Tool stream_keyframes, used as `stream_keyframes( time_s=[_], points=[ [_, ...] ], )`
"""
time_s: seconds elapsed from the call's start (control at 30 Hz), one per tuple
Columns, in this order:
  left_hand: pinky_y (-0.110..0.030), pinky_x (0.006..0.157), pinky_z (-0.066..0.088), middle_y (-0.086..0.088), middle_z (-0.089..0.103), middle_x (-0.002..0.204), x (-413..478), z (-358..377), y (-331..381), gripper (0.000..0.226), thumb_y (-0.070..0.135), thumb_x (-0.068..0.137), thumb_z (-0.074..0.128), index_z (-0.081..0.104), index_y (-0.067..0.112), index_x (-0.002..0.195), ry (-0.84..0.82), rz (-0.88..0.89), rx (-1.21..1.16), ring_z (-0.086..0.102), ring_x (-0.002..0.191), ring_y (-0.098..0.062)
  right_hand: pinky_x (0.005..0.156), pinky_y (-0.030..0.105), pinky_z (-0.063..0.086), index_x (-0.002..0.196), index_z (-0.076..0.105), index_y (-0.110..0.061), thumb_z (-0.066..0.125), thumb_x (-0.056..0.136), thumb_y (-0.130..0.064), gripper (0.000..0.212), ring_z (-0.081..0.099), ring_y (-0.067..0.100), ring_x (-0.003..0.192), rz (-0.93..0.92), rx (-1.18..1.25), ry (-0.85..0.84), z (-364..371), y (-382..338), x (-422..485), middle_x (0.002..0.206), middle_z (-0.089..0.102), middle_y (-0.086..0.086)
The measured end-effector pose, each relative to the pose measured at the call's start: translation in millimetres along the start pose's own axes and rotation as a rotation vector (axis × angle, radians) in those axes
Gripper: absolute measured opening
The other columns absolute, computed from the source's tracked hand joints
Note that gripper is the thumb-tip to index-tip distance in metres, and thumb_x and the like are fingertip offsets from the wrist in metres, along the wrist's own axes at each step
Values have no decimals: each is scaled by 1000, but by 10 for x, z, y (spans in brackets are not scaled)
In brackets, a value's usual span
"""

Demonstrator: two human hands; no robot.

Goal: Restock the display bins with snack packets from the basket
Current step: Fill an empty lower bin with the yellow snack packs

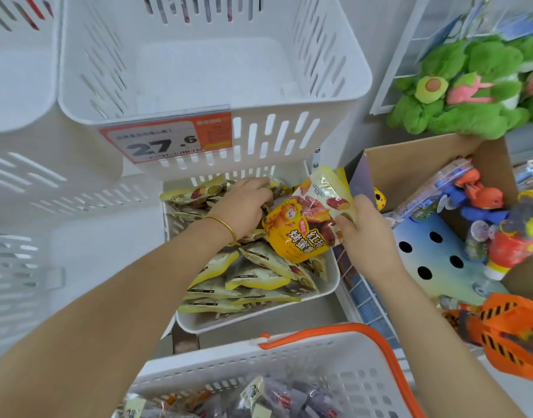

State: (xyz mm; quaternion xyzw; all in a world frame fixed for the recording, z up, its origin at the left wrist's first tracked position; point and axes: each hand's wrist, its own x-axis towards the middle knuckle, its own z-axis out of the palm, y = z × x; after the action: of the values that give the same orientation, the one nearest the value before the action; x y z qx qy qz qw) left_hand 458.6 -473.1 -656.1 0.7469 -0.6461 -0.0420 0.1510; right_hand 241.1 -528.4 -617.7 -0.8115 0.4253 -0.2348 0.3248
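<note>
— Grip, right hand (364, 233): thumb & fingers clamped on the held packets (301, 224), yellow, 2 or 3 fanned out, can't count exactly.

— Why tilted up over the bin like that?

— Prob. waiting for room. Just left of that grip the left hand (244, 203) is down in the piled packets (253, 273), fingers curled into the back of the heap. Can't tell if it's pinching one or only shoving them aside.

— Making a gap, then?

— My guess, yes. Lower bin (259, 312) sits right under both hands and looks pretty full. Packets lie flat & overlapping toward the front, so new ones likely need a slot at the back.

— Above the grip?

— Upper bin (259, 86), white, slotted, w/ a price tag (165, 140) clipped on its front edge.

— Supply?

— Basket (289, 366) below the wrists, nearest the person, orange handle. It's got more basket packets (274, 399), darker ones by the look.

— Right of the grip?

— Cardboard box (410, 164) of toys, plush toys (470, 86) beyond it. Not part of the job, but the box edge is close to the right knuckles, so room's tight that side.
</note>
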Motion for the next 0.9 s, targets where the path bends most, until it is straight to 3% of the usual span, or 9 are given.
stream_keyframes(
  time_s=[0.1, 0.17, 0.23, 0.33, 0.43, 0.5, 0.57, 0.77, 0.9],
  points=[
    [-40, 110, 27, -16, 41, 143, 4, -12, -26, 38, -9, 75, 47, 65, 6, 105, -16, 7, -9, 36, 130, -37, 51, 19, 30, 72, 35, -21, 43, 98, -8, 30, 38, 12, 66, 57, -124, -146, -127, -75, 53, 69, 35, -9],
    [-40, 111, 25, -16, 40, 144, -5, -9, -33, 39, -9, 76, 46, 64, 5, 108, -23, 1, -6, 34, 132, -35, 55, 34, 20, 64, 29, -20, 39, 99, -8, 39, 39, 21, 69, 64, -266, -234, -158, -119, 149, 66, 32, -2],
    [-41, 110, 28, -17, 42, 141, -3, 0, -38, 43, -10, 75, 45, 61, 4, 113, -10, 10, -15, 37, 130, -36, 56, 34, 13, 67, 35, -13, 36, 100, -9, 33, 39, 25, 76, 72, -307, -245, -148, -163, 190, 66, 36, 2],
    [-42, 111, 27, -18, 39, 142, -5, -17, -21, 50, -9, 76, 45, 54, 4, 124, 3, -1, -33, 34, 132, -36, 52, 26, 28, 69, 38, -15, 34, 101, -11, 33, 39, 16, 64, 74, -177, -198, -145, -185, 136, 66, 40, -2],
    [-41, 113, 23, -16, 32, 147, -18, -32, 43, 58, -9, 80, 44, 46, 11, 134, 6, -10, -78, 26, 137, -32, 47, 12, 30, 65, 35, -15, 36, 101, -14, 37, 37, 9, 59, 102, -57, -151, -167, -157, 7, 63, 40, 0],
    [-43, 113, 25, -15, 32, 146, -9, -46, 89, 64, -10, 79, 42, 41, 14, 138, 11, -1, -122, 27, 137, -32, 61, 10, 40, 72, 45, -10, 38, 101, -18, 31, 50, 15, 66, 145, 35, -163, -169, -137, -71, 70, 52, 6],
    [-44, 111, 27, -14, 35, 144, 14, -74, 158, 65, -11, 78, 41, 40, 14, 138, 31, 27, -144, 30, 134, -32, 81, 41, 53, 85, 53, -8, 39, 100, -18, 23, 62, 27, 84, 197, 138, -176, -168, -73, -128, 86, 63, 14],
    [-43, 97, 38, -14, 47, 137, 80, -127, 354, 69, -15, 77, 48, 49, 23, 135, 171, 207, 28, 42, 121, -36, 66, 52, 52, 82, 50, -5, 31, 79, -29, 31, 60, 37, 71, 177, -8, 179, -322, -129, -467, 75, 59, 15],
    [-40, 107, 25, -6, 23, 152, 73, -157, 436, 90, -17, 77, 45, 27, 41, 144, -16, 225, 231, 20, 136, -29, 54, 39, 38, 75, 41, -6, 38, 92, -12, 18, 48, 34, 64, 122, -166, 337, -432, -255, -525, 63, 47, 10]
  ],
)
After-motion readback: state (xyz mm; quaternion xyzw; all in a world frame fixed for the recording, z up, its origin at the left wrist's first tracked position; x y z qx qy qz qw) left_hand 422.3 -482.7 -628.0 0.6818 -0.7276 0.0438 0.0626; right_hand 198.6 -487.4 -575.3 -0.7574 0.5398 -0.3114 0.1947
